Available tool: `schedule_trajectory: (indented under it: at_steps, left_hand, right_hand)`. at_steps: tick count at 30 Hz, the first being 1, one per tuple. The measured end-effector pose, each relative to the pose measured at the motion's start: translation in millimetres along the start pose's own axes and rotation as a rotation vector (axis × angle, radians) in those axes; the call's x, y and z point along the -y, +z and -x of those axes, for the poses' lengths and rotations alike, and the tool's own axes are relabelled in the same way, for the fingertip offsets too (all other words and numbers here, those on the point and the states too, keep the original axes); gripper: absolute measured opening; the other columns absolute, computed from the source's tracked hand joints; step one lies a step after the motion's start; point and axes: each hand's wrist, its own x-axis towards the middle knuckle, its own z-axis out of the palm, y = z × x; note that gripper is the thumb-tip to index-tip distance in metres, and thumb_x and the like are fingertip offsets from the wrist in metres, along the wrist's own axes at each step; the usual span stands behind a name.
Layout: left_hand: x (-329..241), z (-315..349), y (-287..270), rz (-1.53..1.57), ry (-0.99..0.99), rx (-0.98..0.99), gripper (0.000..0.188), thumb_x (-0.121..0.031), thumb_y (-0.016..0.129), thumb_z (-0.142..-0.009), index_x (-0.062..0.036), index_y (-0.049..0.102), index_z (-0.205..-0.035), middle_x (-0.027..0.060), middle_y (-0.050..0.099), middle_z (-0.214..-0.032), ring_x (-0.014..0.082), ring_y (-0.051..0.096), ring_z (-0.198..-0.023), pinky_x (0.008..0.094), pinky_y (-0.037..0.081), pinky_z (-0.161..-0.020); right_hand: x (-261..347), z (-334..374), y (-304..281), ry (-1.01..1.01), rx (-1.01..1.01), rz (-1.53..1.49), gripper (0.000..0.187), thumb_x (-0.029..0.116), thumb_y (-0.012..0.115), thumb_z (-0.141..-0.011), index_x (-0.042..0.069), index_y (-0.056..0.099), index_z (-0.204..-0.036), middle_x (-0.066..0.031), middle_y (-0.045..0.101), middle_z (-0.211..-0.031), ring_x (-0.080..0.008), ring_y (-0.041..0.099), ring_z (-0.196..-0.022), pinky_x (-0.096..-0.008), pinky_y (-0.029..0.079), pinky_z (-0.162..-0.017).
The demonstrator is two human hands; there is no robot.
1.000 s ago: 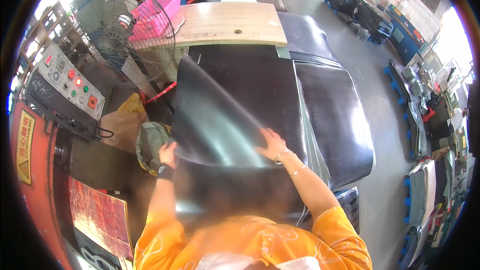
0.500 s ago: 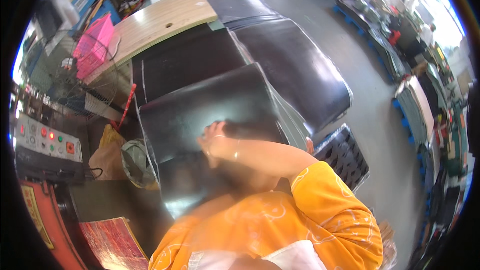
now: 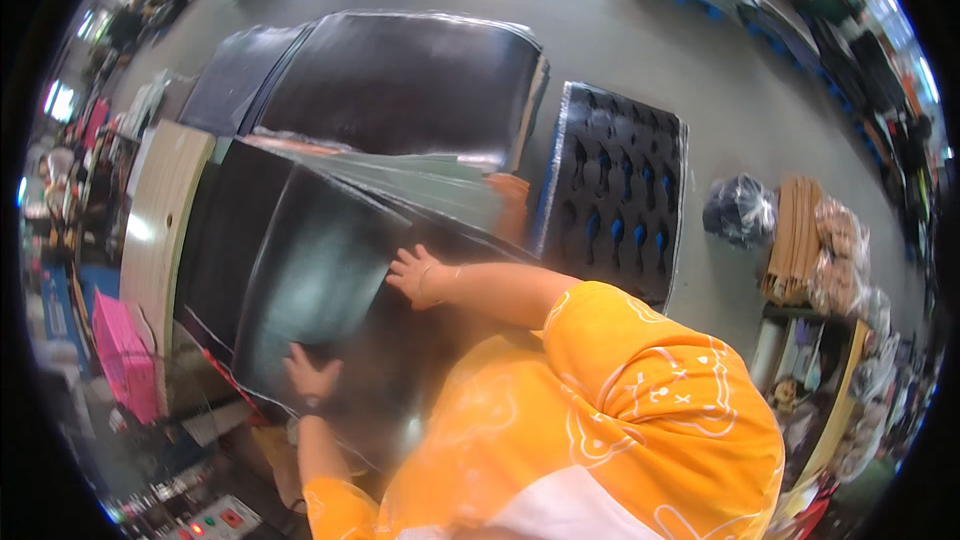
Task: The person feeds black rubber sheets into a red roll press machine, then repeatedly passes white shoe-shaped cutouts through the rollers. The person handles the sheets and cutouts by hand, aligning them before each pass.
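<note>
A large glossy black sheet (image 3: 320,258) lies on top of a stack in front of me. My left hand (image 3: 312,375) rests on its near left part with the fingers spread. My right hand (image 3: 415,278) is further right on the same sheet, also open, its fingers apart and the palm down. Neither hand holds anything. Beyond the right hand, layered grey-green sheet edges (image 3: 440,185) fan out beneath the black sheet. An orange-brown piece (image 3: 512,205) sticks out at their right end. My body hides the sheet's near edge.
Another stack of black sheets (image 3: 400,80) lies beyond. To the right is a black sheet with shaped cut-outs (image 3: 615,190). A wooden board (image 3: 160,240) and pink basket (image 3: 125,360) stand left, a control panel (image 3: 215,520) lower left. Brown cardboard (image 3: 795,240) is stacked far right.
The view has swung to the right, bringing the cut-out sheet and the cardboard fully into sight. My left hand now shows on the black sheet; my right hand remains on it, fingers more spread.
</note>
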Motion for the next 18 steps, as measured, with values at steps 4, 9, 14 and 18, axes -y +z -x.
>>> schedule_trajectory:
  at_steps: [4, 9, 14, 18]
  left_hand:
    - [-6, 14, 37, -0.239, 0.065, -0.044, 0.118, -0.049, 0.084, -0.060, -0.0138, 0.019, -0.152, 0.0265, 0.028, -0.148, 0.0444, 0.032, -0.134, 0.0489, 0.029, -0.110]
    - [16, 5, 12, -0.400, 0.242, -0.331, 0.105, -0.051, 0.078, -0.067, -0.0101, 0.026, -0.148, 0.0234, 0.030, -0.148, 0.0435, 0.035, -0.131, 0.0531, 0.034, -0.105]
    - [6, 16, 2, -0.414, 0.319, -0.116, 0.108, -0.040, 0.080, -0.065, -0.0100, 0.021, -0.150, 0.0223, 0.014, -0.155, 0.0427, 0.016, -0.142, 0.0573, 0.026, -0.110]
    - [-4, 7, -3, -0.412, 0.327, -0.229, 0.094, -0.017, 0.069, -0.069, -0.0076, 0.020, -0.150, 0.0226, 0.016, -0.155, 0.0430, 0.022, -0.140, 0.0531, 0.027, -0.111]
  right_hand:
    - [23, 2, 4, 0.047, -0.123, -0.437, 0.042, 0.034, 0.066, -0.076, 0.010, 0.068, -0.111, -0.0126, 0.064, -0.117, -0.0329, 0.049, -0.125, -0.0459, 0.044, -0.097]
    - [65, 2, 20, 0.123, -0.036, -1.076, 0.034, 0.027, 0.072, -0.078, 0.007, 0.071, -0.105, -0.0126, 0.070, -0.106, -0.0288, 0.067, -0.099, -0.0378, 0.052, -0.087]
    - [77, -23, 28, 0.309, 0.237, -1.464, 0.054, 0.035, 0.071, -0.082, 0.003, 0.059, -0.123, -0.0146, 0.065, -0.098, -0.0263, 0.065, -0.086, -0.0371, 0.055, -0.072]
    - [93, -57, 36, 0.406, 0.323, -1.548, 0.055, 0.041, 0.071, -0.081, 0.005, 0.059, -0.120, -0.0122, 0.062, -0.093, -0.0235, 0.060, -0.080, -0.0358, 0.051, -0.066]
